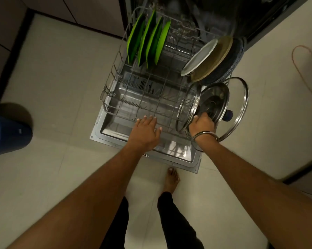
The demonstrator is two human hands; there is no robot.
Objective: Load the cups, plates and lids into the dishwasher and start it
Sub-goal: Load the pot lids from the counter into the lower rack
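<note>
Reaching down over the open dishwasher door (pixel 105 139), the left hand (pixel 146 131) lies flat with straight, spread fingers on the front rail of the pulled-out grey wire lower rack (pixel 115 81), gripping nothing. The right hand (pixel 203 123), a metal bangle (pixel 203 135) on its wrist, has its fingers curled round a round steel lid (pixel 214 103) that stands on edge at the rack's front right corner. Just to the left of that lid stands a glass lid with a steel rim (pixel 188 106); just to its right stands a larger glass lid with a steel rim (pixel 241 105), with a dark blue knob (pixel 228 115) showing between them. Farther back on the right side lean a white plate (pixel 199 57), a tan plate (pixel 214 58) and a dark patterned plate (pixel 230 60), overlapping. Four bright green plates (pixel 148 40) stand upright in a row at the rack's back left. A blue bin (pixel 6 133) stands on the tiled floor (pixel 52 87) at the left, and an orange cord (pixel 302 69) lies at the right.
</note>
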